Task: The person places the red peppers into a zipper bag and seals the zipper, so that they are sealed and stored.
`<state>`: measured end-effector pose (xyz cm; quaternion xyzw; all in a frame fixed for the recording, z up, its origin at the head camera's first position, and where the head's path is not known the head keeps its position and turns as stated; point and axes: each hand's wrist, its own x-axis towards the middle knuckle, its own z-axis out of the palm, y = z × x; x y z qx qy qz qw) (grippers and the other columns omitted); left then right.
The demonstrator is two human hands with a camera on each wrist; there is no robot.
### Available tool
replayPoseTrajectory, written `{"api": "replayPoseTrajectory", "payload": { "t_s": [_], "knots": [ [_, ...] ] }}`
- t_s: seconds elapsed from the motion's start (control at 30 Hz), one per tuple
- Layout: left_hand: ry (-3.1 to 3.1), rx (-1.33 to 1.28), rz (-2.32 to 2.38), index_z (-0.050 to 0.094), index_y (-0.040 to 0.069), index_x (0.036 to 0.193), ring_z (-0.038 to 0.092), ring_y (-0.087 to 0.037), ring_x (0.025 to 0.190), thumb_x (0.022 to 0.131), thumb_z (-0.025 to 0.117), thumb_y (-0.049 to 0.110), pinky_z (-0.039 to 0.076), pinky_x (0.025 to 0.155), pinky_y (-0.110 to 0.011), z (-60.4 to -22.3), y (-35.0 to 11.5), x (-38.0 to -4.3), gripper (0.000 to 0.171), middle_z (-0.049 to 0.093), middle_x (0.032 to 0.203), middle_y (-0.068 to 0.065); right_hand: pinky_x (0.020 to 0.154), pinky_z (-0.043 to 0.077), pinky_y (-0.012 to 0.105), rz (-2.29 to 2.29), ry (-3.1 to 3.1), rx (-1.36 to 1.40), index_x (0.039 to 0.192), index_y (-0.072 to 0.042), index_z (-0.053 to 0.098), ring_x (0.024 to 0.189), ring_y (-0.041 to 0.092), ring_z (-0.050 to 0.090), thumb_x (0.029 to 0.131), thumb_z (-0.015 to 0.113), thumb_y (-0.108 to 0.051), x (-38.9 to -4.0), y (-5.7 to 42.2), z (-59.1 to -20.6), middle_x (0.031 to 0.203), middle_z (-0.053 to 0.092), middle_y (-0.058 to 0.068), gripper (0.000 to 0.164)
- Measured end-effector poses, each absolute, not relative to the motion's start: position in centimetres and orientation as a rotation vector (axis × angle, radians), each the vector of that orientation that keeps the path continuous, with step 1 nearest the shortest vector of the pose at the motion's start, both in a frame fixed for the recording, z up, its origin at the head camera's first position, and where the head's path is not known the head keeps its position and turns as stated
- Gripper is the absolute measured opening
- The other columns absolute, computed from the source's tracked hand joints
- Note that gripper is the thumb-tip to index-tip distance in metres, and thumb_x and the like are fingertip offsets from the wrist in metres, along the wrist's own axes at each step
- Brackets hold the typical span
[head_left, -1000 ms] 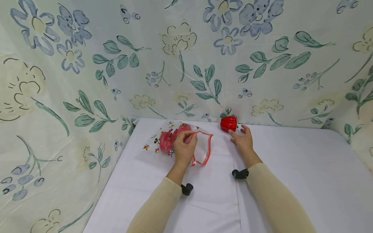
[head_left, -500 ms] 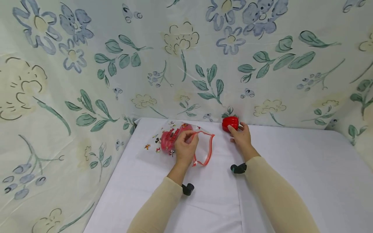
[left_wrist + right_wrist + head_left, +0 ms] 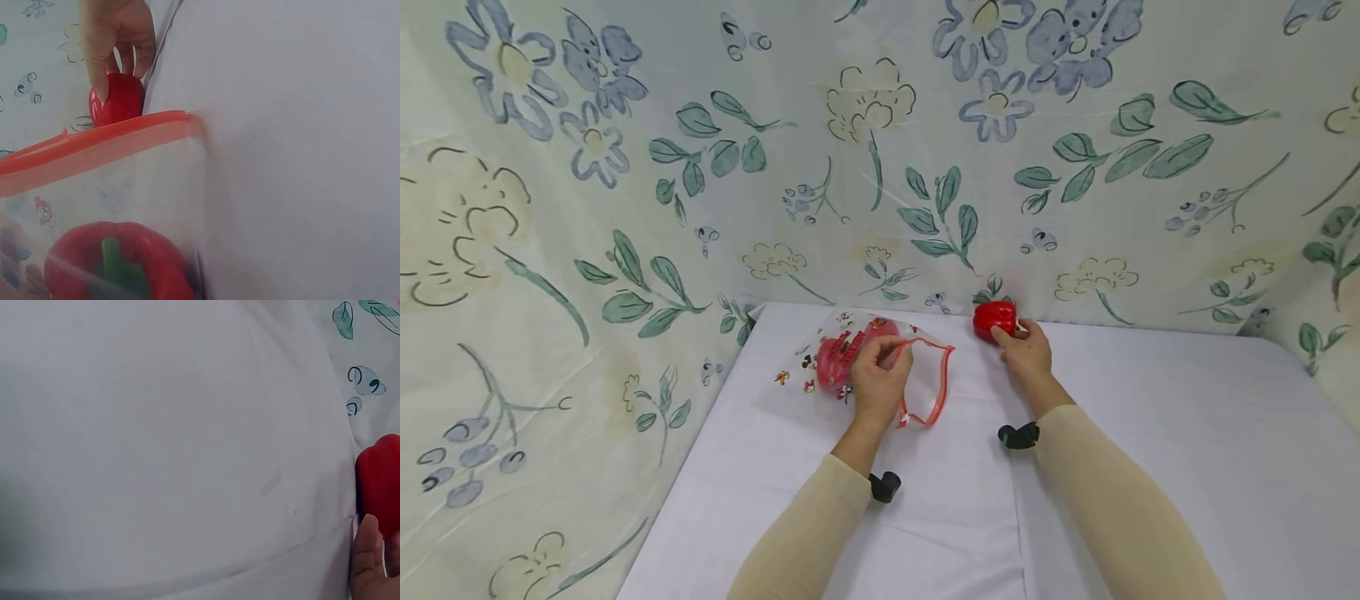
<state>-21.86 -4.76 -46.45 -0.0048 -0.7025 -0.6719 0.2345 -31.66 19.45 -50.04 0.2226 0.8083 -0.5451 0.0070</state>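
Note:
A clear zip bag with a red zipper edge and cartoon prints lies on the left part of the table, its mouth spread towards the right. My left hand pinches the bag's upper rim. Red shapes show through the plastic; in the left wrist view one is a bell pepper with a green stem. At the table's back edge, my right hand holds another red bell pepper between thumb and fingers, from its right side. In the right wrist view that pepper is partly cut off by the frame.
A white cloth covers the table. Behind it hangs a flowered curtain, close to the right pepper; it also stands along the left side.
My right hand, with its fingers spread beside the loose pepper a second ago, has come in and taken hold of it. My left hand keeps its pinch on the bag.

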Motion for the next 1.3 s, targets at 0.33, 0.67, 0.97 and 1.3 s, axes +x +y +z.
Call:
{"api": "replayPoseTrajectory", "payload": {
  "t_s": [0.33, 0.67, 0.97, 1.3],
  "knots": [
    [-1.96, -0.008, -1.824, 0.074, 0.012, 0.101, 0.064, -0.014, 0.1, 0.09, 0.074, 0.013, 0.058, 0.092, -0.035, -46.4, -4.8, -21.8, 0.011, 0.072, 0.104, -0.005, 0.106, 0.053, 0.044, -1.67, 2.542, 0.705, 0.156, -0.011, 0.036, 0.121, 0.034, 0.061, 0.094, 0.07, -0.044, -31.4, 19.4, -50.3, 0.155, 0.043, 0.019, 0.078],
    [-1.966, -0.016, -1.804, 0.073, 0.012, 0.101, 0.064, -0.014, 0.1, 0.089, 0.073, 0.013, 0.058, 0.09, -0.028, -46.3, -4.7, -21.8, 0.012, 0.072, 0.103, -0.005, 0.11, 0.05, 0.048, -1.659, 2.53, 0.695, 0.153, -0.01, 0.037, 0.14, 0.035, 0.045, 0.093, 0.072, -0.043, -31.0, 19.3, -50.3, 0.158, 0.043, 0.016, 0.077],
    [-1.945, -0.012, -1.824, 0.074, 0.012, 0.101, 0.064, -0.015, 0.1, 0.089, 0.074, 0.013, 0.059, 0.091, -0.042, -46.4, -4.7, -21.9, 0.011, 0.072, 0.103, -0.005, 0.115, 0.044, 0.049, -1.735, 2.539, 0.62, 0.151, -0.01, 0.038, 0.146, 0.037, 0.039, 0.091, 0.075, -0.04, -29.8, 19.8, -50.6, 0.162, 0.036, 0.015, 0.076],
    [-1.945, -0.003, -1.82, 0.073, 0.012, 0.101, 0.064, -0.015, 0.1, 0.09, 0.073, 0.013, 0.059, 0.092, -0.042, -46.3, -4.4, -22.0, 0.012, 0.072, 0.104, -0.005, 0.114, 0.045, 0.048, -1.837, 2.527, 0.603, 0.151, -0.011, 0.038, 0.144, 0.036, 0.045, 0.09, 0.075, -0.044, -26.9, 20.2, -49.7, 0.163, 0.035, 0.014, 0.078]
  ]
}}
